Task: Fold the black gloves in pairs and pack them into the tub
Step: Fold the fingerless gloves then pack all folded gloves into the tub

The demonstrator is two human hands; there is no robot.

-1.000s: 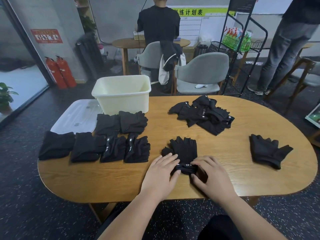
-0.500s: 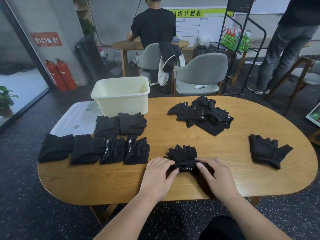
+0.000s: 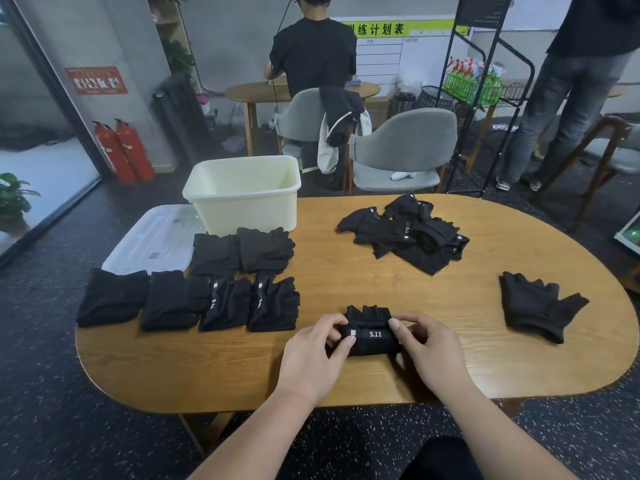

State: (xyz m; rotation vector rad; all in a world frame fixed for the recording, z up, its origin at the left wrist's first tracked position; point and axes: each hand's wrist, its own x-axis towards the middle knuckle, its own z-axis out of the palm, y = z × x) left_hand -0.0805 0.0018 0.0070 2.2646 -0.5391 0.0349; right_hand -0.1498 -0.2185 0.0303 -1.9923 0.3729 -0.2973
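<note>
- Gripping the glove bundle [image 3: 372, 336] from both ends: left hand [image 3: 318, 351] has thumb and curled fingers pinching its left end, right hand [image 3: 433, 348] does the same on the right end.
- Bundle lies on the wooden table [image 3: 346, 271], near the front edge and between the two hands. A white "5.11" label and a small square tag face up. Short glove finger ends stick out on the far side.
- The ends of the bundle are covered by the fingers. How many layers are folded in it cannot be told.
- Cream tub [image 3: 242, 199] stands at the far left of the table, well apart from the hands. Its near wall hides the floor, so the contents cannot be told.
- Clear lid [image 3: 152, 240] lies left of the tub, partly covered by the tub and by folded gloves.
- Row of four folded pairs [image 3: 173, 299] sits left of the hands, with two more folded pairs [image 3: 265, 249] behind them, just in front of the tub.
- Loose glove pile [image 3: 405, 233] lies far centre; the gloves overlap, count unreadable.
- Flat gloves [image 3: 533, 306] at right, stacked; whether one or two is unclear.
</note>
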